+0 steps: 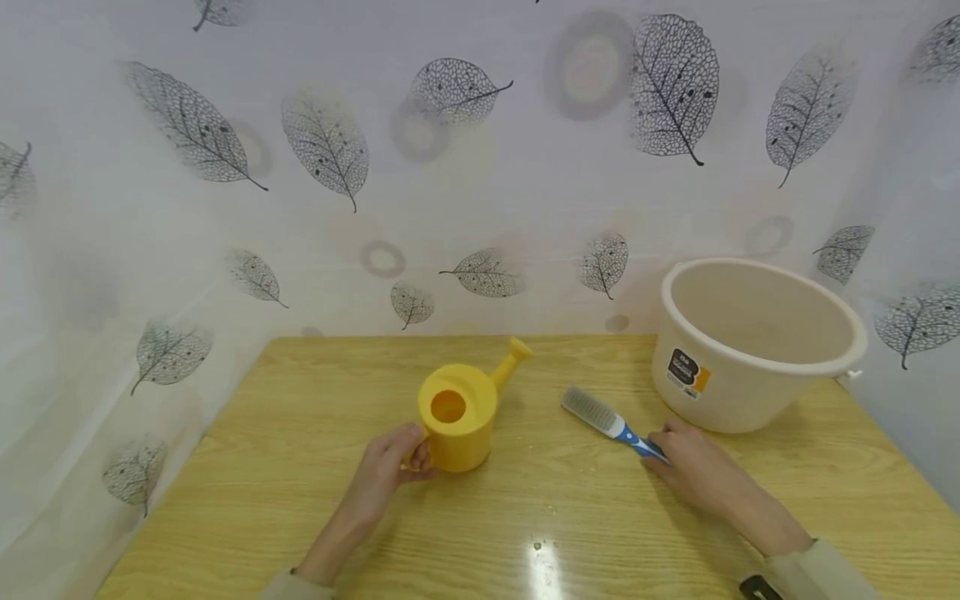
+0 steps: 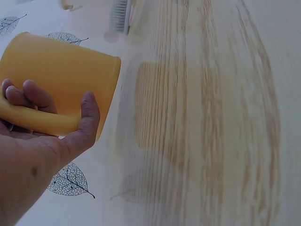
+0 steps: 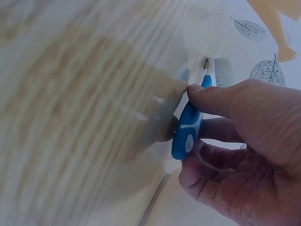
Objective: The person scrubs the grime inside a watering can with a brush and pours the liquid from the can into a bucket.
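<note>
A yellow watering can [image 1: 467, 442] is at the middle of the table, its spout pointing back and to the right. My left hand [image 1: 382, 467] holds it by the handle; in the left wrist view, fingers curl round the handle of the can [image 2: 61, 61] with the thumb along it. To the right, a brush [image 1: 592, 410] with grey bristles and a blue and white handle lies low over the tabletop, its head toward the can. My right hand [image 1: 697, 467] grips the end of that handle. In the right wrist view, thumb and fingers pinch the blue handle [image 3: 188, 125].
A large cream plastic bucket [image 1: 750, 400] with a dark and orange label stands at the back right, just beyond my right hand. The wood-grain table [image 1: 337, 375] ends at the back against a pale curtain [image 1: 480, 192] printed with leaves.
</note>
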`<state>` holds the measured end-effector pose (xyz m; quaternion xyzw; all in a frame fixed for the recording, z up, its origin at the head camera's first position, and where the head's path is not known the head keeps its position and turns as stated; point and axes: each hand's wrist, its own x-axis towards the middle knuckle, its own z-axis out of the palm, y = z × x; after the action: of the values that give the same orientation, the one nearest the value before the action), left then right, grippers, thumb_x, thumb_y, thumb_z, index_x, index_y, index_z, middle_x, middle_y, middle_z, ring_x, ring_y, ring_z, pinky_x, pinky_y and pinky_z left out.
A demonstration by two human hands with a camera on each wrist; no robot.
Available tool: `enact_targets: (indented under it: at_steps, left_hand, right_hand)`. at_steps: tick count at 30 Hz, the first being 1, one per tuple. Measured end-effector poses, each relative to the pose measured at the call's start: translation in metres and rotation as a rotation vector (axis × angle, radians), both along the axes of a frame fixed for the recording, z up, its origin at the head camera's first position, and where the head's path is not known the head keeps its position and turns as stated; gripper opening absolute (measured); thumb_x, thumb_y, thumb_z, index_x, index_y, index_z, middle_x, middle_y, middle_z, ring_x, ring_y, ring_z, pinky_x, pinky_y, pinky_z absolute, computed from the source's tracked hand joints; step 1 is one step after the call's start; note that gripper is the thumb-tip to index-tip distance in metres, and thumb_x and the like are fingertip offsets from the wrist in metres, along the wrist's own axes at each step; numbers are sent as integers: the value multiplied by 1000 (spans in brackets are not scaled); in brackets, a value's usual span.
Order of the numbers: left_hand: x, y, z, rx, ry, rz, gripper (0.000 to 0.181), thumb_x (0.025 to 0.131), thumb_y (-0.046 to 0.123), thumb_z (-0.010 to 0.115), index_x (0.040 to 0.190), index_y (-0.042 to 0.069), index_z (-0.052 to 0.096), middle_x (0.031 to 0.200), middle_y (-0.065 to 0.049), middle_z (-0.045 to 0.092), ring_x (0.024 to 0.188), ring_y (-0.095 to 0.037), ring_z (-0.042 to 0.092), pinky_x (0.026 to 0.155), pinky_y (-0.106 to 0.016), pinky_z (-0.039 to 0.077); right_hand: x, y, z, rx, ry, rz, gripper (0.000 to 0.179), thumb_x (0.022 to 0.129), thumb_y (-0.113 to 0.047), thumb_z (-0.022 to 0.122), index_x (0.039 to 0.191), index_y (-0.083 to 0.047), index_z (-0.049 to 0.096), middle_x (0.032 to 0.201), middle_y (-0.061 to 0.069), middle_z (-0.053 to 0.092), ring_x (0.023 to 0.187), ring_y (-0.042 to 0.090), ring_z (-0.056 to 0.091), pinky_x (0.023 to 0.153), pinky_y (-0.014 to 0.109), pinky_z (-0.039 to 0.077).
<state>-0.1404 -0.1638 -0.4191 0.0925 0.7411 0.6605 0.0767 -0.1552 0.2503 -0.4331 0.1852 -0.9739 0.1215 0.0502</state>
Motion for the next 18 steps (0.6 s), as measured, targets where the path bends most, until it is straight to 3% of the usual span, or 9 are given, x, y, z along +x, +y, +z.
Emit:
enact_targets:
  at_steps: [10, 18]
  left_hand:
    - [0, 8, -1, -8, -13, 26, 39, 109, 31, 41, 82, 5, 50, 83, -4, 49, 87, -24, 58, 90, -48, 58]
    - [-1, 11, -5, -22, -19, 44, 40, 109, 31, 40, 85, 2, 53, 84, -6, 51, 86, -23, 58, 87, -46, 59]
  right_hand:
    - [1, -2, -3, -26, 21, 12, 21, 85, -14, 81, 74, -17, 63, 71, -5, 48, 65, 8, 40, 57, 26, 35]
    - [3, -2, 0, -17, -7, -1, 23, 88, -16, 78, 73, -19, 61, 72, -6, 48, 64, 8, 40, 56, 25, 34]
